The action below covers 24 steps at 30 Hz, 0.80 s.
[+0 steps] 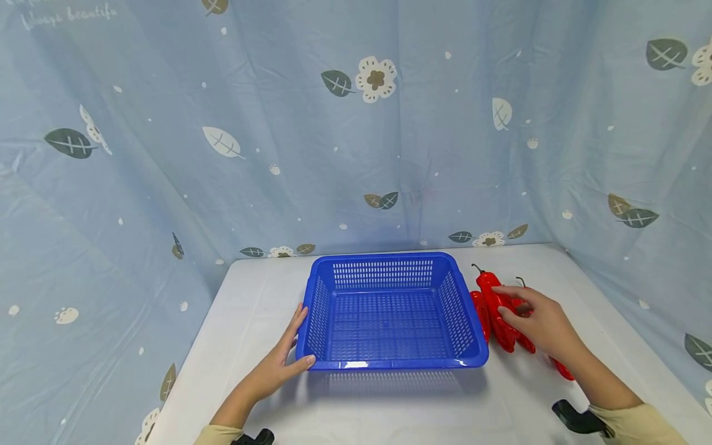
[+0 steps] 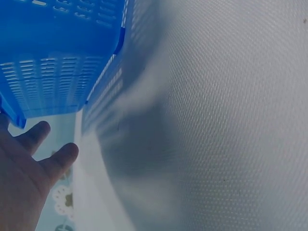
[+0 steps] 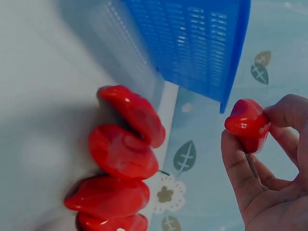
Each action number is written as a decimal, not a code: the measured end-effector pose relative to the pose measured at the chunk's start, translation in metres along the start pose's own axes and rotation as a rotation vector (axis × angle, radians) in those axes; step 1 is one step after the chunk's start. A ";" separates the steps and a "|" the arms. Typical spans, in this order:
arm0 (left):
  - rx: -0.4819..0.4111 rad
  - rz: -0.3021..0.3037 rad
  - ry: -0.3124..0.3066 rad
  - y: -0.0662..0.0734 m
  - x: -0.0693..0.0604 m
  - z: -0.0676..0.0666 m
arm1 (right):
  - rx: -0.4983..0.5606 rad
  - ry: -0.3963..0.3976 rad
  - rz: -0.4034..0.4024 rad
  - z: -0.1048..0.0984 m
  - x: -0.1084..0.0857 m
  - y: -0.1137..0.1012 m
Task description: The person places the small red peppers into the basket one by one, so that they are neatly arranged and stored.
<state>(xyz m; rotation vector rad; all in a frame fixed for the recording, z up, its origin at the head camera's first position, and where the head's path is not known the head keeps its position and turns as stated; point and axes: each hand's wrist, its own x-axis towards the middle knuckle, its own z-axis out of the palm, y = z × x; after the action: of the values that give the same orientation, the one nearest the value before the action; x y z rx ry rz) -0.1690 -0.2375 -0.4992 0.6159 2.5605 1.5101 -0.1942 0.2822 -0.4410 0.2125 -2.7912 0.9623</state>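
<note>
Over wht table (image 1: 411,415), RH (image 1: 539,318) pinches red pepper (image 3: 248,125) nr other peppers (image 3: 122,151), LH (image 1: 271,369) w/ fingers straight & spread touching blue basket (image 1: 389,364).

The bare left hand (image 1: 276,364) is holding its fingers (image 2: 62,161) nearly straight, thumb (image 1: 303,365) splayed wide, on the left-edge side of the white table (image 1: 400,414). The bare right hand (image 1: 542,318) is hovering on the right-edge side, its thumb and bent fingers pinching together. Both forearms (image 1: 603,377) are slanting inward from beige sleeves (image 1: 645,426).
</note>
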 end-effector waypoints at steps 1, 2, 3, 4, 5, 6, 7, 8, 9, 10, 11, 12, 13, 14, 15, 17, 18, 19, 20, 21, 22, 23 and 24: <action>0.000 0.001 -0.002 0.000 0.000 0.000 | 0.005 -0.001 -0.004 0.000 0.001 -0.001; -0.002 0.003 -0.002 0.001 0.000 0.000 | 0.008 -0.003 -0.009 0.000 0.002 -0.002; -0.002 0.005 -0.003 0.001 0.000 0.000 | 0.006 -0.004 -0.016 0.000 0.003 -0.004; -0.002 0.009 -0.003 0.001 0.000 0.000 | 0.004 -0.005 -0.020 0.000 0.004 -0.005; 0.000 0.011 -0.003 0.001 0.000 0.000 | 0.005 -0.009 -0.023 0.000 0.005 -0.006; -0.001 0.014 -0.003 0.001 0.000 0.000 | 0.004 -0.013 -0.026 0.001 0.006 -0.008; -0.001 0.015 -0.003 0.001 0.000 0.000 | 0.001 -0.018 -0.027 0.001 0.006 -0.010; 0.000 0.017 -0.002 0.000 0.000 0.000 | 0.003 -0.024 -0.027 0.001 0.007 -0.011; 0.000 0.019 -0.001 0.000 0.000 0.000 | 0.005 -0.030 -0.028 0.001 0.008 -0.013; 0.000 0.021 -0.001 0.000 0.000 0.000 | 0.009 -0.037 -0.028 0.001 0.009 -0.015; 0.000 0.021 -0.001 -0.001 0.000 0.000 | 0.012 -0.043 -0.027 0.002 0.010 -0.017; 0.000 0.023 0.000 -0.002 0.000 0.000 | 0.014 -0.046 -0.026 0.002 0.010 -0.019; 0.001 0.025 0.000 -0.002 0.000 0.000 | 0.018 -0.049 -0.026 0.002 0.011 -0.021; 0.001 0.027 0.001 -0.003 0.000 0.001 | 0.023 -0.052 -0.025 0.002 0.011 -0.023; 0.000 0.029 0.001 -0.003 0.000 0.001 | 0.026 -0.054 -0.024 0.002 0.012 -0.024; 0.000 0.030 0.003 -0.003 0.000 0.001 | 0.033 -0.059 -0.019 0.002 0.013 -0.028; 0.001 0.030 0.003 -0.004 0.000 0.001 | 0.035 -0.062 -0.017 0.002 0.013 -0.029; 0.000 0.029 0.004 -0.004 0.000 0.001 | 0.037 -0.065 -0.014 0.002 0.014 -0.030; 0.000 0.028 0.003 -0.004 0.001 0.001 | 0.038 -0.069 -0.013 0.002 0.015 -0.031; 0.001 0.026 0.004 -0.004 0.001 0.001 | 0.040 -0.073 -0.013 0.003 0.015 -0.032; 0.001 0.025 0.003 -0.004 0.001 0.001 | 0.042 -0.077 -0.013 0.003 0.016 -0.033; 0.002 0.025 0.003 -0.004 0.001 0.001 | 0.045 -0.080 -0.013 0.004 0.017 -0.033; 0.003 0.024 0.003 -0.004 0.001 0.001 | 0.049 -0.085 -0.011 0.004 0.018 -0.034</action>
<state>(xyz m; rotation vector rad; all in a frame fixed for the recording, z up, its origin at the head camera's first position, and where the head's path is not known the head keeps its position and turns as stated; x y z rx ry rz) -0.1707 -0.2381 -0.5033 0.6477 2.5670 1.5157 -0.2057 0.2515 -0.4201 0.2816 -2.8415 1.0432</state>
